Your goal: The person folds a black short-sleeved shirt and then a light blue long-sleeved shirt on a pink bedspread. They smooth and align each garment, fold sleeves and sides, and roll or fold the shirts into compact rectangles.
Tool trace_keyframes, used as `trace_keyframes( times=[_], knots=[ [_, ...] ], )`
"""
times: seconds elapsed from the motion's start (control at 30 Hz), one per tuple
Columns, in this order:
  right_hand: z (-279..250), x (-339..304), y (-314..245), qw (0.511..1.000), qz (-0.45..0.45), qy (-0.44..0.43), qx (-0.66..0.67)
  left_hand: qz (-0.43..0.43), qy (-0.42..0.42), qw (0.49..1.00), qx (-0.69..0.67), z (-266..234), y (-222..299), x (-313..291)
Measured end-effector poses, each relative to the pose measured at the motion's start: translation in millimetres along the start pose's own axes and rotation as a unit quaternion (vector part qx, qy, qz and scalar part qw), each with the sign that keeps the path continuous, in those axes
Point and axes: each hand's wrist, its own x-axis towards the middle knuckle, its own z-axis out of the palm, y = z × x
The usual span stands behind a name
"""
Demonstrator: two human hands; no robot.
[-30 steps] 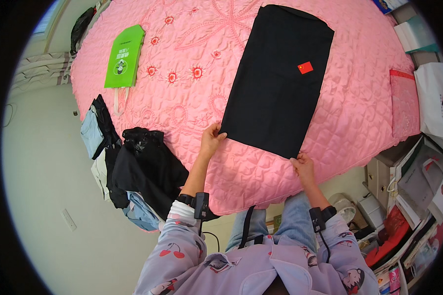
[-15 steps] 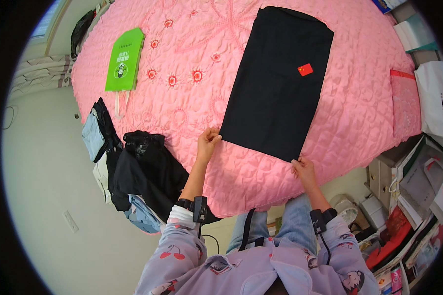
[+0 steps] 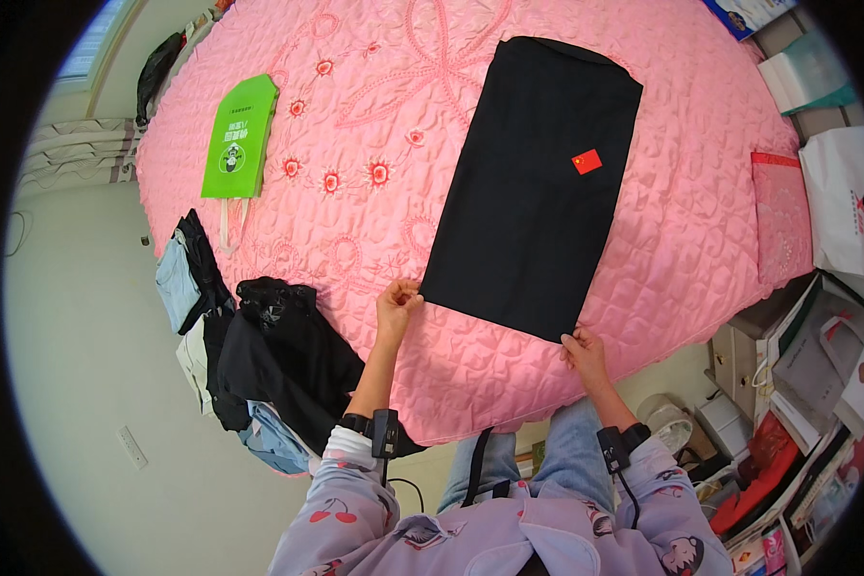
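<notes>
The black cloth point(image 3: 528, 206) lies flat on the pink quilt point(image 3: 485, 370) and is probably light, soft and not fragile. The left hand point(image 3: 396, 307) and the right hand point(image 3: 587, 353) pinch its two near corners, which seem suitable places for holding.

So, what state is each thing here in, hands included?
Pink bedspread: spread out, puckered.
Black cloth: lying flat, mostly smooth.
Red patch: facing up on the cloth.
Left hand: fingertips at the cloth's near left corner, grip unclear.
Right hand: pinching the near right corner.
Green bag: lying flat, handles out.
Clothes heap: crumpled, at the bedspread's left edge.
</notes>
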Motion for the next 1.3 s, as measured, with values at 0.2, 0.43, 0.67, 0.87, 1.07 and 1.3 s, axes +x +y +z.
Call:
trace_keyframes(
  times=[0.2, 0.43, 0.67, 0.87, 1.07, 1.3],
  knots=[
    [0, 2, -4, 0.999, -0.003, 0.010, -0.045, 0.013, 0.017, 0.995, 0.100, 8, 5, 4],
    [-46, 26, -56, 0.995, -0.064, 0.057, -0.058, 0.107, 0.105, 0.890, 0.432, 43, 73, 38],
    [-138, 105, -169, 0.986, -0.140, 0.027, -0.082, 0.226, 0.041, 0.937, 0.265, 136, 174, 149],
    [-153, 170, -267, 0.983, -0.160, -0.035, -0.077, 0.272, 0.047, 0.929, 0.249, 208, 231, 274],
    [-112, 233, -319, 0.966, -0.248, -0.079, -0.014, 0.210, -0.030, 0.967, 0.143, 237, 238, 365],
    [-80, 267, -321, 0.967, -0.217, -0.131, -0.001, 0.041, -0.168, 0.985, 0.031, 236, 237, 380]
  ],
)
